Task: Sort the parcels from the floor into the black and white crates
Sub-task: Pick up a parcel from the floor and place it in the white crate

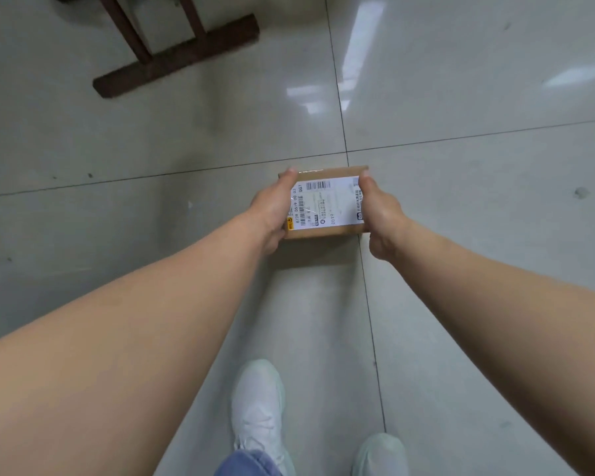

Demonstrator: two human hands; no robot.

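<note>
From the head view, the left hand (272, 209) and the right hand (380, 214) are clamping a small cardboard parcel (325, 204) between them by its short ends, thumbs over its top, above the tiled floor (461, 201), label (327, 206) facing up. It is being carried, I judge; neither crate is showing, so the next move is finding the right one. A dark wooden stand (176, 55) is sitting far left.

White lbl (327, 204) on parcel (323, 232): "D519 00 03", "QG1", "D519"; rest unreadable.
</note>
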